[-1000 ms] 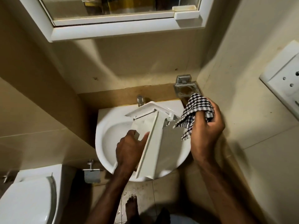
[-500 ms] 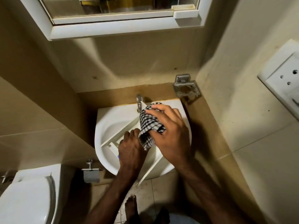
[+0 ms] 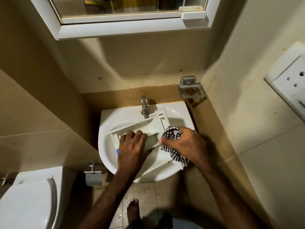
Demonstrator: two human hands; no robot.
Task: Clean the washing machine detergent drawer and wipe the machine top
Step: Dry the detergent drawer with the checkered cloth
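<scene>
The white plastic detergent drawer [image 3: 153,124] lies across the white sink basin [image 3: 115,118], one end under the tap. My left hand [image 3: 132,147] grips the drawer's middle, fingers curled over an inner wall. My right hand [image 3: 183,142] holds a bunched black-and-white checked cloth [image 3: 172,133] pressed against the drawer's right side; a loose end of the cloth hangs over the basin's front right rim. A small blue part of the drawer shows by my left hand. The washing machine is out of sight.
A chrome tap [image 3: 144,106] stands at the sink's back. A metal soap holder [image 3: 191,90] is fixed on the wall at right, a mirror cabinet [image 3: 132,28] overhead, a socket plate [image 3: 292,83] far right, a toilet [image 3: 26,200] and a paper holder [image 3: 93,176] at lower left.
The drawer has been laid flatter across the basin. My right hand came down with the cloth from near the wall holder, over the drawer's middle, to the drawer's right side.
</scene>
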